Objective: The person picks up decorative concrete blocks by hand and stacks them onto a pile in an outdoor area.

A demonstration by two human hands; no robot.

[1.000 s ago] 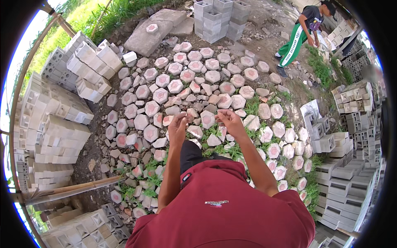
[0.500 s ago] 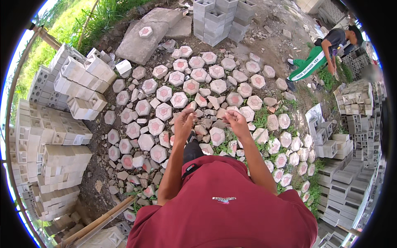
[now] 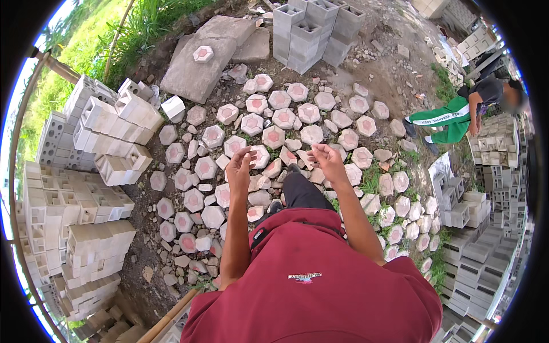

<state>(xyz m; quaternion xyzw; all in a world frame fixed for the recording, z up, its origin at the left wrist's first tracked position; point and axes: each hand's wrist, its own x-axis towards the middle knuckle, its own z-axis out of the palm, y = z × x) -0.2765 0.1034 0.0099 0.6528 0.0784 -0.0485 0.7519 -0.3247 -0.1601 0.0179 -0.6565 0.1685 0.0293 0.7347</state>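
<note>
My left hand [image 3: 240,164] is raised in front of me over the hexagonal pavers, its fingers loosely curled and apart, with nothing in it. My right hand [image 3: 327,161] is held at about the same height across from it, fingers bent and spread, also without anything in it. Beneath and between the hands lie concrete pavers with reddish centres, among them one paver [image 3: 273,137] just beyond the hands. Broken stones [image 3: 261,198] fill the ground around my feet. My dark-trousered leg [image 3: 303,191] is stretched forward between my forearms.
Hollow blocks [image 3: 114,123] are stacked at the left, with grey blocks [image 3: 311,37] at the far middle and more blocks [image 3: 480,251] at the right. One paver [image 3: 203,54] rests on a concrete slab [image 3: 197,71]. A person in green trousers [image 3: 446,117] bends over at the far right.
My leg has come forward between my arms. My left hand has moved left and its fingers have loosened, so the hands are farther apart. The person at right has shifted and turned.
</note>
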